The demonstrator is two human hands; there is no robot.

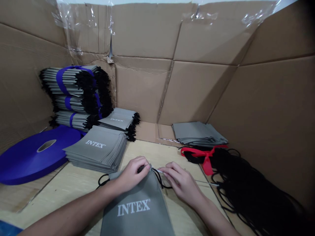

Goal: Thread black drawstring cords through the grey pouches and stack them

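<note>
A grey bag (137, 213) printed INTEX lies in front of me, with black cord at both top corners. My left hand (135, 172) pinches its top edge near the right corner. Just to the right, my right hand (180, 182) is closed on a thin pale rod (159, 171) whose tip meets that corner. Black cord (158, 177) loops between my two hands. A thin pale rod or shaft also shows beyond my right hand, reaching toward a pile of black cords (253, 193) on the right.
Grey INTEX bags (94, 147) are stacked left of centre, with corded bags (118, 119) behind. Bundles tied with blue ribbon (73, 85) stand at the back left beside a blue roll (61, 141). Grey sheets (199, 132) and a red ribbon (208, 165) lie right. Cardboard walls surround the table.
</note>
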